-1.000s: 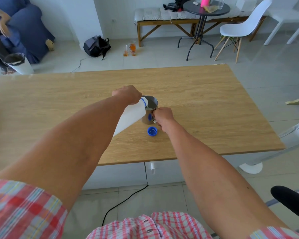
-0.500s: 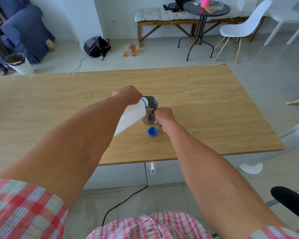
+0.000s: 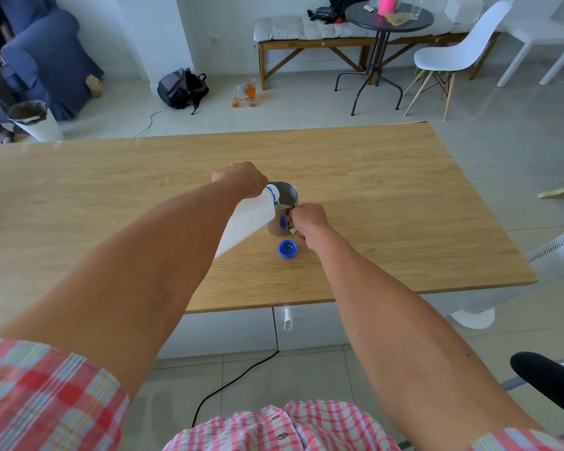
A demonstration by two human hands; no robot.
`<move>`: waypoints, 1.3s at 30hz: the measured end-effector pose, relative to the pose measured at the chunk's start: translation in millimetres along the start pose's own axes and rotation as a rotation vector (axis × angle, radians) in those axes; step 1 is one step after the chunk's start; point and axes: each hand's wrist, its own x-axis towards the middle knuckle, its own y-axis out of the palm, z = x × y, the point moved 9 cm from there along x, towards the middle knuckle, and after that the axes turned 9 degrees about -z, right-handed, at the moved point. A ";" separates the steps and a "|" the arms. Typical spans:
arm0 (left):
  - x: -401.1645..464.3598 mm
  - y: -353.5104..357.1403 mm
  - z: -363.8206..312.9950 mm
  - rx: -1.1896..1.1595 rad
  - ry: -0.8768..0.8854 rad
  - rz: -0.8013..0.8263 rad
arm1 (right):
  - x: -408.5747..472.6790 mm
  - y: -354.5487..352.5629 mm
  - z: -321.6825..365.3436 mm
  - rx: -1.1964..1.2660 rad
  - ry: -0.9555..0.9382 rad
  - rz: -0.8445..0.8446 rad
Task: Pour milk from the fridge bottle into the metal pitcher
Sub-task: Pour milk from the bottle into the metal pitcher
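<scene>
Both hands are engaged: the left hand (image 3: 241, 177) is wrapped around the tilted white milk bottle (image 3: 246, 221), whose blue-ringed neck rests over the rim of the metal pitcher (image 3: 282, 208) on the wooden table (image 3: 388, 203). The right hand (image 3: 306, 219) is clenched at the handle, which is hidden. Milk appears to be pooling inside. Hold the tilt steady and keep the pitcher braced. The blue cap (image 3: 287, 248) lies just beside it.

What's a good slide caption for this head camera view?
Left hand tips the milk bottle into the metal pitcher, right hand steadying its handle.
</scene>
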 end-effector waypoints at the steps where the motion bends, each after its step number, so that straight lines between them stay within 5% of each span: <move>1: -0.2 0.0 0.0 0.001 0.001 0.002 | -0.1 0.0 0.0 0.000 0.001 -0.001; 39: -0.8 -0.9 -0.6 0.018 0.004 0.008 | -1.8 -1.4 0.7 0.004 0.015 -0.007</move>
